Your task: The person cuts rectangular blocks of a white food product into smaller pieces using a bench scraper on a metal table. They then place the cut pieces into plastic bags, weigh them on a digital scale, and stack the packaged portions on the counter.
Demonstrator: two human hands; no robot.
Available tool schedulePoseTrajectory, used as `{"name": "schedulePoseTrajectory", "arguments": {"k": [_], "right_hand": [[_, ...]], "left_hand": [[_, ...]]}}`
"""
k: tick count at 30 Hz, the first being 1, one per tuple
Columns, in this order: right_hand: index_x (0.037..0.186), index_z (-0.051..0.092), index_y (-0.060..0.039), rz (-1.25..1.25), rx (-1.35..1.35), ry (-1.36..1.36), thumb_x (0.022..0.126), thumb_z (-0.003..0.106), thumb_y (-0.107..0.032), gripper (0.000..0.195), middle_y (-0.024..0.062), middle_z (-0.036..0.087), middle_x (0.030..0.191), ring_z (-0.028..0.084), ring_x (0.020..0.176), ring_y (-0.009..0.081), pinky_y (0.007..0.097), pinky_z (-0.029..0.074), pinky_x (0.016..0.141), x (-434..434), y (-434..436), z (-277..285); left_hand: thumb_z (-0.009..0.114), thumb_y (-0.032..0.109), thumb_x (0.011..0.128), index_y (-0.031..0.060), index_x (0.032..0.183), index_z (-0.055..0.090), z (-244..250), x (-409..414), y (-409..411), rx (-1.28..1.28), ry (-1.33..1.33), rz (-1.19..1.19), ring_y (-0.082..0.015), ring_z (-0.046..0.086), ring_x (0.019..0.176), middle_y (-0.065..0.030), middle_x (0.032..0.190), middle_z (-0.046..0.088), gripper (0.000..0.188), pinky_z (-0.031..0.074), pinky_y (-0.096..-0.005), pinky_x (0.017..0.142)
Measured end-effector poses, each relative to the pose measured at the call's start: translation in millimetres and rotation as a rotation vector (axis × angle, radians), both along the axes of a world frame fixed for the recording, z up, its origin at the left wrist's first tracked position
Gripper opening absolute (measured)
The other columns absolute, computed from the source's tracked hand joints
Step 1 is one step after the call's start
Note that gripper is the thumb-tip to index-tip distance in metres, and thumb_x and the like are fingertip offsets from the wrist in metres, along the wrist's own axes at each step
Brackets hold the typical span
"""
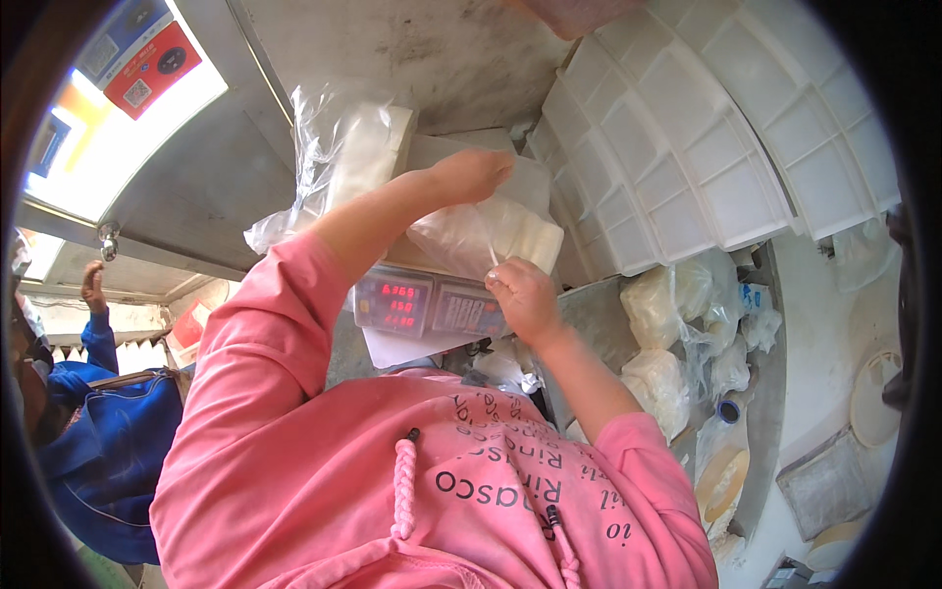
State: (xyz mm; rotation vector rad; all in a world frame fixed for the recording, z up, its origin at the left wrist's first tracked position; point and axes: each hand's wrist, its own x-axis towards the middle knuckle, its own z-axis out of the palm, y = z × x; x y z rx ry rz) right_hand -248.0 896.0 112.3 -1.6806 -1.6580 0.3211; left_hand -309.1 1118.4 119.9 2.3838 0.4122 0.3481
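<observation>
A clear plastic bag holding pale, stacked pieces of food point(519, 230) lies on a digital scale, whose display and keypad unit point(394, 303) glows red. My right hand point(526, 298) pinches a gathered edge of that bag, just above the keypad's right side. My left hand point(475, 177) is curled over the far side of the bag; its fingertips are hidden, so its hold cannot be seen. Beyond my left forearm stands another clear plastic bag point(313, 158) around a pale block point(372, 151).
White ribbed plastic crates point(647, 140) rise at the right. Several filled plastic bags point(651, 305) and a tape roll point(721, 484) lie on the right-hand counter. A person in blue point(110, 456) is at the far left, beyond a metal-framed partition with a round knob point(109, 239).
</observation>
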Motion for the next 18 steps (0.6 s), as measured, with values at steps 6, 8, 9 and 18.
{"name": "schedulePoseTrajectory", "arguments": {"k": [6,8,9,18], "right_hand": [[0.092,0.072,-0.003,-0.309,-0.193,0.925,0.093,0.059,-0.016,0.018,0.0024,0.061,0.073,0.059,0.077,0.0159,0.0314,0.048,0.072,23.0,20.3,51.2],[0.098,0.071,-0.0017,-0.242,0.109,0.549,0.097,0.057,-0.025,0.027,0.0002,0.061,0.083,0.054,0.079,0.0094,0.0278,0.043,0.082,40.2,45.8,56.9],[0.101,0.071,-0.0019,-0.233,0.117,0.551,0.097,0.056,-0.025,0.028,0.001,0.061,0.085,0.054,0.079,0.0095,0.0274,0.042,0.083,38.1,57.9,61.5],[0.104,0.06,-0.0053,-0.114,-0.09,0.192,0.094,0.055,-0.017,0.016,0.0113,0.064,0.083,0.062,0.073,0.0251,0.04,0.049,0.065,7.8,73.2,19.7]], "left_hand": [[0.046,0.014,0.095,0.0112,0.111,0.063,26.6,-21.9,-1.2,-0.807,-0.062,0.023,-0.0139,0.05,0.064,-0.0039,0.071,0.053,0.023,0.042,-0.0349,0.058],[0.044,0.015,0.097,0.0112,0.112,0.065,69.4,-35.0,-28.9,-0.62,0.163,0.014,-0.0089,0.045,0.063,0.0006,0.07,0.051,0.026,0.04,-0.0293,0.057],[0.046,0.016,0.098,0.0093,0.11,0.065,54.7,-38.3,-39.3,-0.48,0.043,-0.083,-0.0069,0.041,0.059,0.003,0.068,0.049,0.023,0.036,-0.0255,0.053],[0.039,0.017,0.104,0.0037,0.1,0.052,51.2,-48.6,-41.6,-1.674,-0.362,0.349,-0.0078,0.044,0.052,-0.002,0.068,0.054,0.019,0.028,-0.022,0.043]]}}
